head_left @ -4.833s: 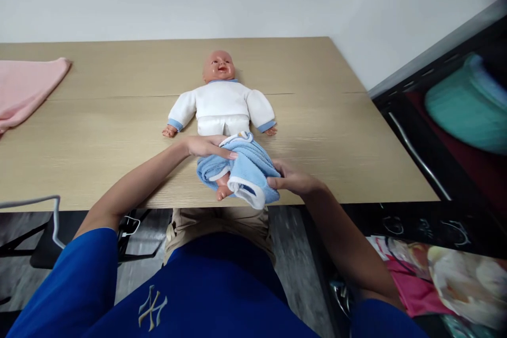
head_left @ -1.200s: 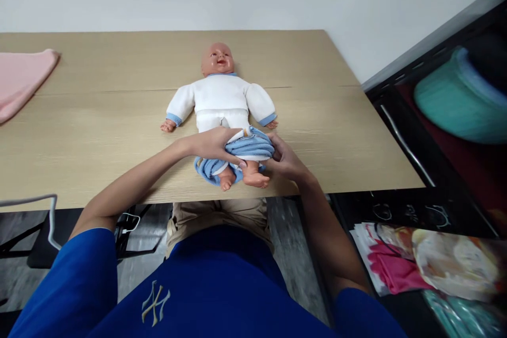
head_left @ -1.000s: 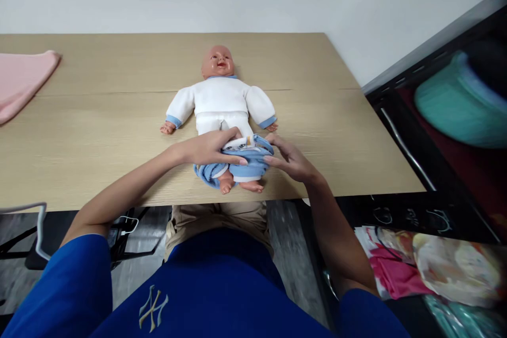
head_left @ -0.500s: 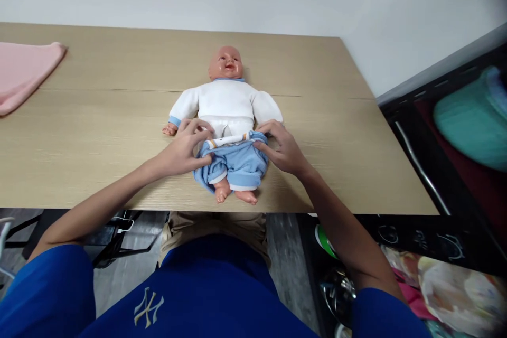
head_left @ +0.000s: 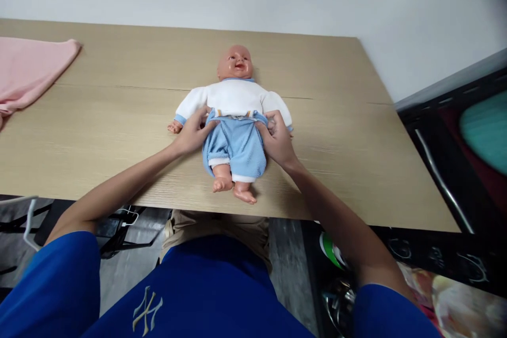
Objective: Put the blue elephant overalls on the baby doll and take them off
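Note:
A baby doll (head_left: 235, 63) lies on its back on the wooden table (head_left: 336, 132), head away from me, feet near the front edge. It wears a white top with blue cuffs and light blue trousers (head_left: 236, 145). The trousers cover its legs up to the waist. My left hand (head_left: 193, 132) pinches the waistband at the doll's left-hand side in view. At the other side my right hand (head_left: 277, 137) grips the same waistband. Both bare feet stick out of the trouser legs.
A pink cloth (head_left: 27, 71) lies at the table's far left. A white wall stands behind the table. To the right is a dark rack with a teal bundle (head_left: 485, 129). Under the table edge lie coloured bags and a white hanger (head_left: 27, 211).
The blue trousers, bunched around the doll's legs earlier, have been drawn up to its waist. Both my hands moved away from me along the doll's sides with the waistband.

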`<state>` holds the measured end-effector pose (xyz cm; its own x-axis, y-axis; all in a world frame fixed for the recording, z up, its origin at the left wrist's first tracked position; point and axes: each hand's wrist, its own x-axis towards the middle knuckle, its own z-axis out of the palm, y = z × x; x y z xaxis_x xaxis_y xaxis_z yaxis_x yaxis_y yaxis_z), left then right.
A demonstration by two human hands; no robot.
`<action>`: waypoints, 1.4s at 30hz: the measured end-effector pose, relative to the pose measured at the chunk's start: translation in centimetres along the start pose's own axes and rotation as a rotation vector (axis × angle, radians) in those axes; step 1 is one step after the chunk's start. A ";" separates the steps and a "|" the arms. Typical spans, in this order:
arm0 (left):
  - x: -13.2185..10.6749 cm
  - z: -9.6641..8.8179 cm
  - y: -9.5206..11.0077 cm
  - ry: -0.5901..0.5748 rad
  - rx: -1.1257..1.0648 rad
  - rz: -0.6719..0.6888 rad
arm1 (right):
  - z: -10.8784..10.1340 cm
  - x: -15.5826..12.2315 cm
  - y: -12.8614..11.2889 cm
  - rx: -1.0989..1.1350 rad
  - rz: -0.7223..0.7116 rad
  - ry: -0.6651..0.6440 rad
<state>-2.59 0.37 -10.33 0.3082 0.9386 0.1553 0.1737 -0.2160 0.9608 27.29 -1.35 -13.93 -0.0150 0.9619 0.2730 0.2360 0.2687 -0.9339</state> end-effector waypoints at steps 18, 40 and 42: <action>-5.6 1.6 -1.6 0.066 -0.019 -0.142 | -1.2 -2.7 0.9 0.225 0.305 -0.129; 1.3 -0.5 -1.9 0.143 -0.014 0.044 | -0.4 3.8 0.3 0.016 -0.032 -0.061; 2.1 -0.5 -2.6 0.155 -0.079 0.006 | -0.2 4.2 1.3 0.096 0.037 -0.036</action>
<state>-2.90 3.04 -12.38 0.1597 0.9689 0.1892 0.0959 -0.2059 0.9739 27.72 2.99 -13.91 -0.0436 0.9719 0.2314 0.1428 0.2353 -0.9614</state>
